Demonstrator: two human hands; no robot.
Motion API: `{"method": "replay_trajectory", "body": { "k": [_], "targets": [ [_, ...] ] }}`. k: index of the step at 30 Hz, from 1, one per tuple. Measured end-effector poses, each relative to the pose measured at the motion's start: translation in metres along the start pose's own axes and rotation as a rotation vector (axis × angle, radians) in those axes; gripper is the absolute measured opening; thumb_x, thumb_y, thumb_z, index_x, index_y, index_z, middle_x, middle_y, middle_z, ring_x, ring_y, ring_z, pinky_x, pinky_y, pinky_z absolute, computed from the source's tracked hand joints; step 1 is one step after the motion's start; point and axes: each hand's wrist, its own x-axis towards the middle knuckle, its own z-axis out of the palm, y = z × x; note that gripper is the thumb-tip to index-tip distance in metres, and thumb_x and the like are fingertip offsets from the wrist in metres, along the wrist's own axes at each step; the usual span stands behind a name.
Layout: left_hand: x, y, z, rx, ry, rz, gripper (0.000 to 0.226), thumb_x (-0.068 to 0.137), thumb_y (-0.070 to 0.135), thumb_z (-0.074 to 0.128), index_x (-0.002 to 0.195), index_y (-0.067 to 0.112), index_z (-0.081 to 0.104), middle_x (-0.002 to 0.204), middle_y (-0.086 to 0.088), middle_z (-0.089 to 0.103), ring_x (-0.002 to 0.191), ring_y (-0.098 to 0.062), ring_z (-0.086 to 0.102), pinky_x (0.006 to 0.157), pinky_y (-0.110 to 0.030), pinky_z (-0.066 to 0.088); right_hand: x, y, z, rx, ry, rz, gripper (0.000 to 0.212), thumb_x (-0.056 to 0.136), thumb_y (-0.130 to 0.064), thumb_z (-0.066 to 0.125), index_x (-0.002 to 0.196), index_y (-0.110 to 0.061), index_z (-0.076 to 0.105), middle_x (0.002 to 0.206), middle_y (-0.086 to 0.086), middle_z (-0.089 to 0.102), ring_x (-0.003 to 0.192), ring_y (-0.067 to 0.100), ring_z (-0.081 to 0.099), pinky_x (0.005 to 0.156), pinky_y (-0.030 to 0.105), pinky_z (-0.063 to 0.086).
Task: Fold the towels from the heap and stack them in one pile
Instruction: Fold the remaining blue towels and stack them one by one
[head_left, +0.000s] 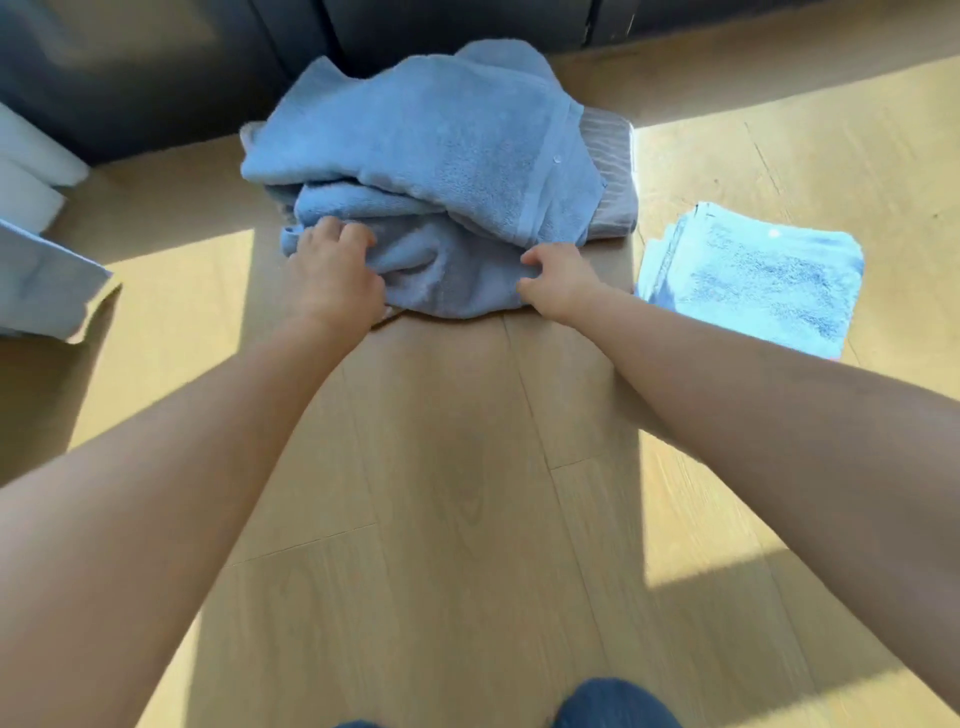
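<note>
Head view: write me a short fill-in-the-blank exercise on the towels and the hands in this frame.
The left hand and right hand both grip the near edge of the ____ towel heap.
The folded pile lies on the ____ side of that heap.
Heap and pile both rest on a ____ floor.
Missing words: blue; right; wooden.

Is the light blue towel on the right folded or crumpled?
Folded: the light blue terry towel lies flat and square, layered edges showing.
</note>
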Motion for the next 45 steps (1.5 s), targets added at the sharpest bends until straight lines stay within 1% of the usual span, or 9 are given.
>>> {"method": "replay_trajectory", "body": {
  "k": [5, 9, 11, 13, 20, 25, 29, 38, 45],
  "targets": [
    [-0.017, -0.034, 0.001, 0.075, -0.049, 0.038, 0.035, 0.088, 0.009, 0.043, 0.123, 0.006, 0.048, 0.130, -0.016, 0.043, 0.120, -0.032, 0.040, 0.095, -0.039, 0.034, 0.010, -0.024, 0.000, 0.227, 0.087, 0.013, 0.040, 0.087, -0.014, 0.055, 0.127, -0.009, 0.053, 0.133, 0.010, 0.051, 0.123, 0.023, 0.048, 0.105, 0.027, 0.035],
    [-0.021, -0.044, 0.005, 0.075, -0.068, 0.013, 0.037, 0.089, 0.010, 0.044, 0.126, 0.007, 0.046, 0.131, -0.015, 0.044, 0.121, -0.030, 0.038, 0.097, -0.039, 0.032, 0.015, -0.036, -0.008, 0.315, 0.276, 0.069, 0.028, 0.088, -0.018, 0.054, 0.113, -0.008, 0.061, 0.110, 0.008, 0.061, 0.112, 0.022, 0.055, 0.096, 0.026, 0.039],
    [-0.020, -0.042, 0.004, 0.074, -0.062, 0.016, 0.036, 0.090, 0.011, 0.043, 0.126, 0.007, 0.046, 0.131, -0.014, 0.044, 0.121, -0.030, 0.038, 0.097, -0.039, 0.033, 0.015, -0.041, -0.013, 0.365, 0.315, 0.093, 0.022, 0.088, -0.014, 0.051, 0.107, -0.011, 0.060, 0.096, 0.001, 0.054, 0.101, 0.019, 0.055, 0.091, 0.025, 0.041],
    [-0.018, -0.038, 0.003, 0.059, -0.058, 0.010, 0.035, 0.090, 0.012, 0.043, 0.125, 0.008, 0.046, 0.131, -0.013, 0.043, 0.121, -0.030, 0.039, 0.096, -0.039, 0.034, 0.011, -0.043, -0.015, 0.360, 0.321, 0.082, 0.013, 0.086, -0.013, 0.049, 0.098, -0.017, 0.053, 0.095, -0.002, 0.048, 0.091, 0.015, 0.047, 0.088, 0.025, 0.041],
    [-0.016, -0.024, 0.010, 0.025, -0.069, 0.022, 0.036, 0.089, 0.012, 0.042, 0.124, 0.006, 0.046, 0.129, -0.014, 0.043, 0.123, -0.029, 0.037, 0.100, -0.038, 0.033, -0.021, -0.035, 0.003, 0.236, 0.235, 0.038, 0.024, 0.086, -0.016, 0.048, 0.110, -0.011, 0.054, 0.116, 0.008, 0.059, 0.109, 0.025, 0.052, 0.084, 0.026, 0.037],
    [-0.011, -0.013, 0.010, 0.017, -0.060, 0.036, 0.036, 0.089, 0.011, 0.042, 0.124, 0.003, 0.047, 0.128, -0.016, 0.044, 0.121, -0.031, 0.038, 0.102, -0.038, 0.032, -0.031, -0.033, 0.008, 0.196, 0.194, -0.006, 0.020, 0.086, -0.016, 0.049, 0.105, -0.011, 0.055, 0.109, 0.009, 0.062, 0.105, 0.026, 0.053, 0.081, 0.026, 0.034],
    [-0.012, -0.002, 0.017, -0.016, -0.057, 0.038, 0.034, 0.089, 0.010, 0.042, 0.122, 0.002, 0.048, 0.126, -0.018, 0.045, 0.119, -0.033, 0.038, 0.102, -0.041, 0.032, -0.045, -0.027, 0.023, 0.197, 0.163, -0.049, 0.018, 0.084, -0.014, 0.051, 0.100, -0.009, 0.056, 0.108, 0.010, 0.062, 0.104, 0.028, 0.054, 0.081, 0.030, 0.039],
    [-0.079, -0.008, 0.071, 0.077, -0.252, 0.012, 0.038, 0.090, 0.014, 0.041, 0.128, 0.009, 0.045, 0.128, -0.011, 0.047, 0.122, -0.028, 0.040, 0.097, -0.038, 0.035, -0.121, 0.023, 0.100, 0.086, 0.042, -0.041, 0.024, 0.085, -0.011, 0.047, 0.107, -0.008, 0.054, 0.110, 0.010, 0.056, 0.108, 0.027, 0.046, 0.084, 0.033, 0.037],
    [-0.140, -0.026, 0.101, 0.099, -0.378, -0.038, 0.040, 0.091, 0.015, 0.040, 0.130, 0.011, 0.042, 0.129, -0.006, 0.046, 0.121, -0.024, 0.041, 0.097, -0.032, 0.035, -0.192, 0.090, 0.135, -0.170, -0.127, 0.001, 0.025, 0.089, -0.014, 0.041, 0.113, -0.016, 0.050, 0.112, 0.001, 0.053, 0.106, 0.019, 0.045, 0.073, 0.025, 0.033]
  ]
}}
